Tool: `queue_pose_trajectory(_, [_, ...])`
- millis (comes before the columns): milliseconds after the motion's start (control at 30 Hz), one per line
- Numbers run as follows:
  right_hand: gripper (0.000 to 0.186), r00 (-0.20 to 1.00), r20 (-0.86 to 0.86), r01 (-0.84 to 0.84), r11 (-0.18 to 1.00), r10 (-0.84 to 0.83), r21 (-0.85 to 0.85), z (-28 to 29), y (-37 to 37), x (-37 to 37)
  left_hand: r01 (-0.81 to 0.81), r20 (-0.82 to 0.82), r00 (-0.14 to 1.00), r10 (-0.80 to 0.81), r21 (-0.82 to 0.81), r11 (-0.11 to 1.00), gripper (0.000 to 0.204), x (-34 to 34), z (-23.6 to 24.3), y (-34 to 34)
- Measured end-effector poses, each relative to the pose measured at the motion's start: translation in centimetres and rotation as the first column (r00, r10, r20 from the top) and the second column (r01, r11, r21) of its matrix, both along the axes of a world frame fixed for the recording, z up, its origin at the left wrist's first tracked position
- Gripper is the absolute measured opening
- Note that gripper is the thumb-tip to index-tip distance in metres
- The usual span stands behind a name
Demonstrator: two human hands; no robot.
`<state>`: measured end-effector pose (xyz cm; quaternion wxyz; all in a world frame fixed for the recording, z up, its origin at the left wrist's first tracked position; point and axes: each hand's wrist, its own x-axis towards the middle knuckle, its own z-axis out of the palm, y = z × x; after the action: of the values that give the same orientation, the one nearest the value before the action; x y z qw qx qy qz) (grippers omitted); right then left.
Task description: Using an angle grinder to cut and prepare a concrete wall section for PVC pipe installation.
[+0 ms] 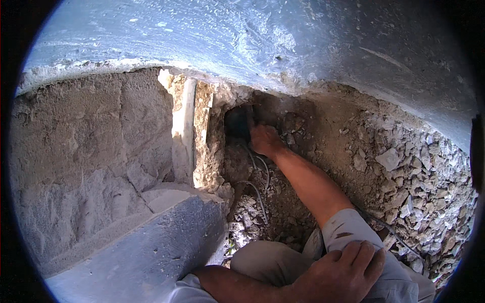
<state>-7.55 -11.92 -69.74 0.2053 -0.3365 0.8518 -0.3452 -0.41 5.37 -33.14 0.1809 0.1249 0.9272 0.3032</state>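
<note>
My right hand (266, 140) reaches into a dark hole (237, 122) under the blue surface. Its fingers are closed around what looks like a dark, narrow bar (250, 115), whose far end is lost in shadow. Just below this hand, thin grey cables (260, 194) curve out over the rubble. My left hand (343, 275) lies across my right arm near the grey sleeve (348, 230), back of the hand up. Its fingers are bent and close together; the fingertips are hidden, so whatever they may hold does not show.
Broken stone (424, 187) is heaped along the right. A blue-painted ledge (146, 247) juts in at lower left, below a rough grey wall (86, 131). An upright pale pipe (187, 121) stands left of the hole. Overhead, a blue surface (242, 40) spans the top.
</note>
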Motion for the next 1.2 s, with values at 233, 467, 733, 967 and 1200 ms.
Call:
queue_pose_trajectory(233, [0.075, 0.990, 0.130, -0.045, 0.996, 0.054, -0.074, -1.1, 0.2, -0.1, 0.002, -0.024, 1.000, -0.002, 0.000, 1.000, 0.026, 0.1, -0.2, 0.2])
queue_pose_trajectory(467, [0.085, 0.988, 0.140, -0.071, 0.998, 0.069, 0.003, 0.7, 0.3, -0.5, -0.007, -0.027, 1.000, 0.006, -0.032, 0.999, 0.025, 0.3, -0.1, 0.4])
queue_pose_trajectory(733, [0.077, 0.984, 0.153, -0.089, 0.996, 0.090, -0.010, 0.0, 0.9, -1.0, 0.010, -0.010, 1.000, -0.010, 0.012, 1.000, 0.025, 0.1, 0.3, 0.5])
queue_pose_trajectory(967, [0.037, 0.948, 0.307, -0.103, 0.993, 0.082, 0.055, -0.4, 2.1, -1.1, 0.037, 0.023, 0.999, -0.038, 0.057, 0.998, 0.027, 0.2, 0.1, 0.4])
queue_pose_trajectory(1200, [0.039, 0.957, 0.267, -0.133, 0.990, 0.116, 0.046, 0.6, 2.2, -2.4, 0.081, 0.003, 0.997, -0.082, 0.017, 0.997, 0.029, -0.1, -0.2, -0.3])
